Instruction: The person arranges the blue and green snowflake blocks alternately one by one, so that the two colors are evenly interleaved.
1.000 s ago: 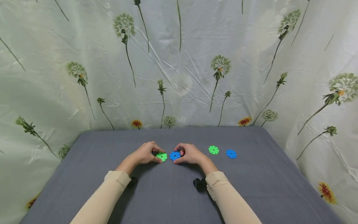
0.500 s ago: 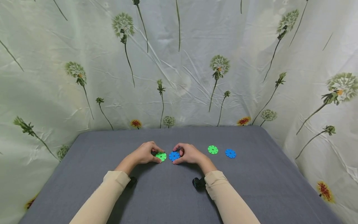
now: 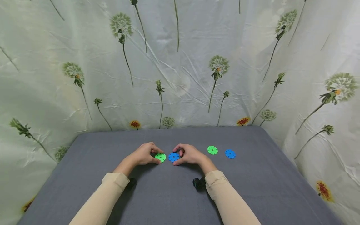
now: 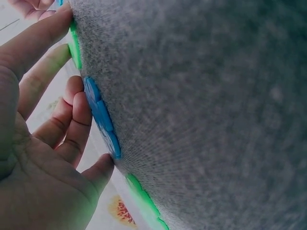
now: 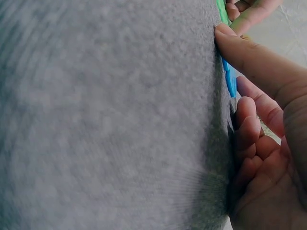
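Left hand grip: left hand pinches the green disc at its rim, thumb and fingertip curled round it, disc flat on the grey table.
Right hand grip: right hand pinches the blue disc the same way, just beside the green one.
Slip risk: thin rims, shallow pinch; either disc could likely skid out on the cloth.
Clash risk: discs nearly touching, so notched edges may snag.
Spares: second green disc and second blue disc lie to the right, well apart.

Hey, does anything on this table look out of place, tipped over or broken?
Nothing stands out. Four toothed discs lie flat on the grey table: the left hand pinches a green one, the right hand a blue one; another green disc and another blue disc lie apart.
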{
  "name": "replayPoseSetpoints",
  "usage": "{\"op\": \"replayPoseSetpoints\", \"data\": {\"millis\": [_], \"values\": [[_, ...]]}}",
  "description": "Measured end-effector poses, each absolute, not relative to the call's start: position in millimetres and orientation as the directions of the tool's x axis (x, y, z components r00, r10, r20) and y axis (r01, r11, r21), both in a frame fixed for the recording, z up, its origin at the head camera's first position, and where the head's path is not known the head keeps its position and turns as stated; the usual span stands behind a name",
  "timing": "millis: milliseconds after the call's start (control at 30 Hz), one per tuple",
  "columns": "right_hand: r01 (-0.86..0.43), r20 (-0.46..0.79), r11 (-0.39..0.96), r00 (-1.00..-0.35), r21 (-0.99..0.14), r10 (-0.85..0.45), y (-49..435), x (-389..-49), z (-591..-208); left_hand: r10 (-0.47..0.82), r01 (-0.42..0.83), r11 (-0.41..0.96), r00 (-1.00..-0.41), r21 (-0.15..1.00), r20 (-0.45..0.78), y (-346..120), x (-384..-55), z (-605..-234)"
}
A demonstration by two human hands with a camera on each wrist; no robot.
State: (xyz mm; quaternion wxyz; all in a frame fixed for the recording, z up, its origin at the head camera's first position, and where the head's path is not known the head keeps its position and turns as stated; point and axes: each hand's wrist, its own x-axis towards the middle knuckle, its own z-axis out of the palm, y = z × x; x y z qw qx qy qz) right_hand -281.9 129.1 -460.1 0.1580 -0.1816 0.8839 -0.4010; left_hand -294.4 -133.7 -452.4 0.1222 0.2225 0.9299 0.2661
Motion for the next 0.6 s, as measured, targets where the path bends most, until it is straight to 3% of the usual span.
{"op": "replayPoseSetpoints", "data": {"millis": [600], "values": [[-0.2, -0.121, 0.587, -0.879, -0.785, -0.462, 130.3, -282.1, -459.6, 0.474, 0.355, 0.765, -0.875, 0.538, -0.097, -133.3, -290.6, -451.7]]}}
